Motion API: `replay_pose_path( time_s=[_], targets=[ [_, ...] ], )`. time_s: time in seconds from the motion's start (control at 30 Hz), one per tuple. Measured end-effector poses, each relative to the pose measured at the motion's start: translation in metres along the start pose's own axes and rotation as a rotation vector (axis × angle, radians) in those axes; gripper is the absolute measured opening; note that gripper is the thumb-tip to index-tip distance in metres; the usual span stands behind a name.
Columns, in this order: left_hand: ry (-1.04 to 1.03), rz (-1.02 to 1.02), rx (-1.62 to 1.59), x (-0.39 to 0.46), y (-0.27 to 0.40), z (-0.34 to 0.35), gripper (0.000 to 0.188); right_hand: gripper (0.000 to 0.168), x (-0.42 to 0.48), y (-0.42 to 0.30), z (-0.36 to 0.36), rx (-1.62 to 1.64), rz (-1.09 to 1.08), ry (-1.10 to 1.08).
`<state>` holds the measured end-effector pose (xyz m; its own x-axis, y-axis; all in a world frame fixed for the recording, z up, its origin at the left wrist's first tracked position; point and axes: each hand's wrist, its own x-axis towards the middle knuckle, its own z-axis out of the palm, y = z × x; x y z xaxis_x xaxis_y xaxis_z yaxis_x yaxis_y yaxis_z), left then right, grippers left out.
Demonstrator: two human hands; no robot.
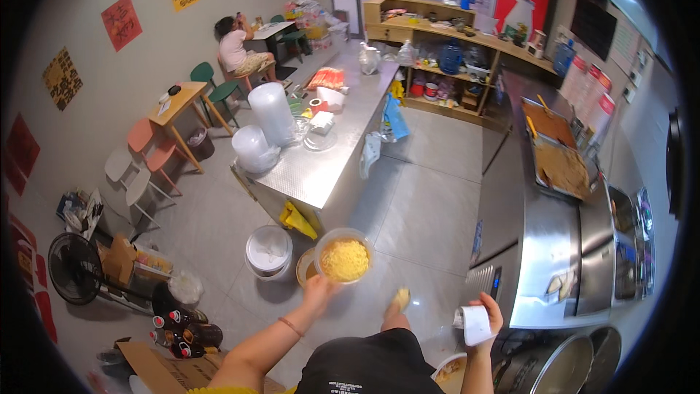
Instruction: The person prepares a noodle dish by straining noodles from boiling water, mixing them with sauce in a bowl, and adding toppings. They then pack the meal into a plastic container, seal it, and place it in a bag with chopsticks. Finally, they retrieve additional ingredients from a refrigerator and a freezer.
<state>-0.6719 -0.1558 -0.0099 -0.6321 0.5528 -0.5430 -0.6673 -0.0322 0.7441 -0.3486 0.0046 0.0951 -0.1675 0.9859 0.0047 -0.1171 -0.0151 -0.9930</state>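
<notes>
My left hand (320,294) holds a round translucent plastic bowl (332,236) by its near rim, out in front of me over the floor. Yellow curly noodles (346,259) are in it, with brownish liquid around them. Off to the right, my right hand (490,314) grips a curled white paper slip (477,326) beside the stainless steel counter. Below and behind the bowl, partly hidden by it, is a container with brown contents (305,267) near a lidded white bucket (268,251).
A steel worktable (306,180) ahead carries stacked plastic bowls (270,112) and packets. The right counter (547,251) holds trays of brown food (560,167); a large pot (563,366) stands nearer. Dark bottles (188,334) and a fan (75,268) are left. A person (239,49) sits farther back.
</notes>
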Motion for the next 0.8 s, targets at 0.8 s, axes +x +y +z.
replay_pose_path(
  time_s=[0.8],
  targets=[
    [-0.094, 0.105, 0.86, 0.185, 0.072, 0.043, 0.023, 0.032, 0.382, 0.024, 0.47, -0.06, 0.289, -1.037]
  ],
)
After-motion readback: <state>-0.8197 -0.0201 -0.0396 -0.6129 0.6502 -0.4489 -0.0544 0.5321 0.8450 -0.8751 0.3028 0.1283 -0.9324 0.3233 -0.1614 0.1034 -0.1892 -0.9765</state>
